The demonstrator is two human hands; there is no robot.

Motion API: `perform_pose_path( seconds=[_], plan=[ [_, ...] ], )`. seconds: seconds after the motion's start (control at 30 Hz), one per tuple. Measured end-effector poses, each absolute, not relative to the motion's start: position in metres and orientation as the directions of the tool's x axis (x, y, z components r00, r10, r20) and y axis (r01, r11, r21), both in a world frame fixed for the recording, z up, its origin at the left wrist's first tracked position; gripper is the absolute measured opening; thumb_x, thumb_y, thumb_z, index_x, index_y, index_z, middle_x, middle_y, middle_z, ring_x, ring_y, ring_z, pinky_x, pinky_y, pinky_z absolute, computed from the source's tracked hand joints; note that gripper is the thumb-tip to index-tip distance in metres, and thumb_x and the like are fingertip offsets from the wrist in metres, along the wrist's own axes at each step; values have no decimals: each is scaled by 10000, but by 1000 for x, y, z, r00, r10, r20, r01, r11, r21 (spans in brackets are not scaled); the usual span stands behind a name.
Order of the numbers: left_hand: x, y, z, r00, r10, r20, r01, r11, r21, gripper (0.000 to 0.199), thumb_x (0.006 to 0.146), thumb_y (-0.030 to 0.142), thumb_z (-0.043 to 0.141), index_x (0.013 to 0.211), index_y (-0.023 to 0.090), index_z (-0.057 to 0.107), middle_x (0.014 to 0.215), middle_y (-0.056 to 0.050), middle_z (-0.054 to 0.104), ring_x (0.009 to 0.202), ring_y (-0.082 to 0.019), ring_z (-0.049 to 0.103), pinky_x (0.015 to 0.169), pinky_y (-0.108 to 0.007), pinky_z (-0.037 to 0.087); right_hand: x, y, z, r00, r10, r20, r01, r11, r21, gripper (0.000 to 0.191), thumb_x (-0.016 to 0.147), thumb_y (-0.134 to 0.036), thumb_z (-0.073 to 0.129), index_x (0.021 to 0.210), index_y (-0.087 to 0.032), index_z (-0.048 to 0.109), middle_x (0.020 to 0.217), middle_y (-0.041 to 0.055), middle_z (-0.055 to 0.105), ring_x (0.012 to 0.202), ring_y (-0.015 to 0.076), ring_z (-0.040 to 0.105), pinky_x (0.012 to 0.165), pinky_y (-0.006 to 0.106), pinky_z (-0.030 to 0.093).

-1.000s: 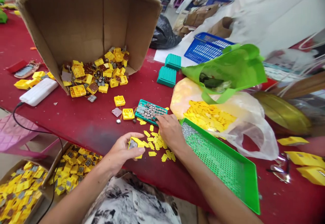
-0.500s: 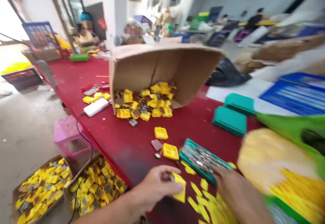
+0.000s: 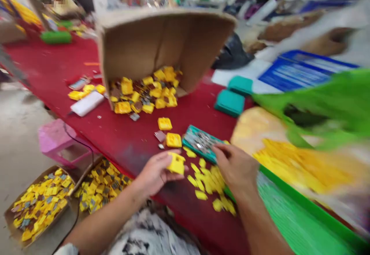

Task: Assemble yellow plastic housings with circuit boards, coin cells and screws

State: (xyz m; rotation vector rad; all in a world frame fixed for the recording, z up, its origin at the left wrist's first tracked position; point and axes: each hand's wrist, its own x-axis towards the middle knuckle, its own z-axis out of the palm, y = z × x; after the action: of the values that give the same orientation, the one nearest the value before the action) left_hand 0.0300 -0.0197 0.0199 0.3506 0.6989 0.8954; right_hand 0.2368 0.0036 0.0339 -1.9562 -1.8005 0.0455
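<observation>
Between the thumb and fingers of my left hand [image 3: 154, 172] is a small yellow plastic housing [image 3: 176, 163], held above the red table near its front edge. My right hand [image 3: 235, 166] is at the right end of a teal tray [image 3: 189, 141] of small shiny metal parts [image 3: 202, 141]; its fingers are bent together at the parts, and whatever they pinch is too small to make out. Flat yellow pieces [image 3: 209, 180] lie scattered between my hands. Just beyond my left hand are two yellow housings [image 3: 173, 140] and a brown square piece [image 3: 160, 135].
A tipped cardboard box [image 3: 170, 43] spills yellow parts onto the red table [image 3: 121, 143]. Teal cases [image 3: 230, 103] stand behind the tray. A green tray [image 3: 300, 208] and yellow strips [image 3: 300, 166] are at right. Cartons of yellow parts [image 3: 43, 201] and a pink stool [image 3: 58, 139] stand lower left.
The view has shifted, so the table items appear further left and higher. The yellow housing in my left hand is turned to show a face with openings. My right hand remains at the teal tray.
</observation>
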Motion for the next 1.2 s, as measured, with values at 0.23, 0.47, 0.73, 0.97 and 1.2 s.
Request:
perform_pose_path(
  seconds=[0.23, 0.47, 0.73, 0.97, 1.2],
  plan=[
    [42, -12, 16, 510, 741, -438, -568, 672, 476, 296, 813, 256, 698, 1091, 153, 715, 1017, -89, 717, 903, -198, 681, 750, -313, 587, 184, -32, 39, 346, 917, 199, 418, 39, -908, 155, 827, -319, 637, 844, -183, 710, 823, 37, 727, 717, 169, 675, 664, 308, 559],
    [58, -20, 13, 424, 818, -390, -571, 575, 586, 350, 711, 341, 812, 1004, 169, 730, 983, -55, 695, 908, -177, 640, 797, -291, 552, 162, -42, 28, 333, 843, 422, 612, 147, -777, 119, 867, -205, 593, 824, -180, 701, 794, 31, 717, 740, 162, 658, 679, 305, 517],
    [57, -22, 8, 369, 858, -358, -562, 513, 649, 388, 668, 352, 849, 997, 187, 727, 976, -33, 691, 868, -155, 636, 765, -267, 540, 169, -44, 30, 414, 887, 205, 466, -13, -885, 140, 820, -282, 624, 819, -209, 743, 808, 35, 749, 721, 184, 688, 683, 322, 537],
    [54, -20, 5, 429, 832, -351, -576, 551, 603, 360, 704, 343, 823, 1015, 185, 734, 1022, -54, 714, 922, -179, 658, 864, -335, 543, 181, -37, 36, 303, 952, -35, 183, -95, -979, 145, 747, -323, 650, 753, -205, 733, 766, 25, 721, 726, 168, 653, 748, 348, 536],
    [52, -18, 3, 442, 839, -318, -556, 534, 637, 364, 726, 349, 809, 1040, 182, 730, 1053, -77, 737, 992, -234, 687, 913, -377, 529, 178, -32, 38, 282, 945, -164, 221, -230, -948, 233, 661, -397, 690, 632, -185, 596, 591, -8, 600, 534, 117, 515, 515, 265, 420]
  ],
)
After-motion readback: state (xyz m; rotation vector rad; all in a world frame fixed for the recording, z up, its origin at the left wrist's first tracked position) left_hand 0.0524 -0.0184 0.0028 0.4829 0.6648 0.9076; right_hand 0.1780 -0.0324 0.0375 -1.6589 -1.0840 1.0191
